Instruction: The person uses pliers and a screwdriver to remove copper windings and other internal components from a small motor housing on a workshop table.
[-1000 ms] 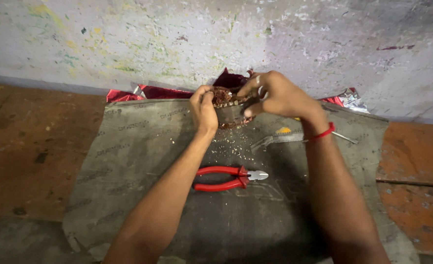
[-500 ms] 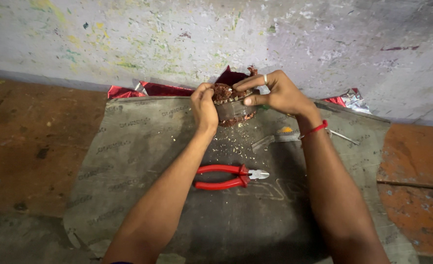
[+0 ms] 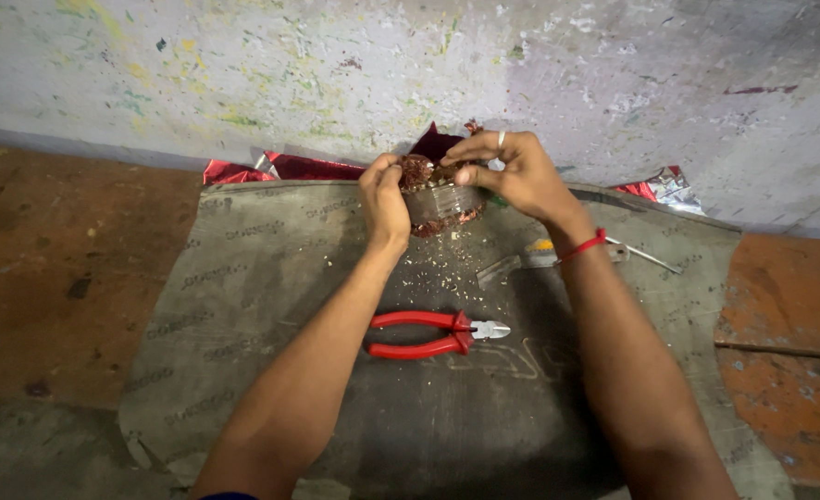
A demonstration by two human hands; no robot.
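Coil point(image 3: 438, 199) of copper-wound metal was held above the far edge of the grey mat point(image 3: 243, 306), beyond the red pliers point(image 3: 433, 335). Left hand point(image 3: 384, 199) gripped its left side; right hand point(image 3: 512, 171) pinched the top rim, equally near.

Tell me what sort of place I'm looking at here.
Probably an informal floor-level repair workshop: a worn grey mat laid against a stained wall, red-handled cutters lying on it, and both hands working a copper-wound motor part.
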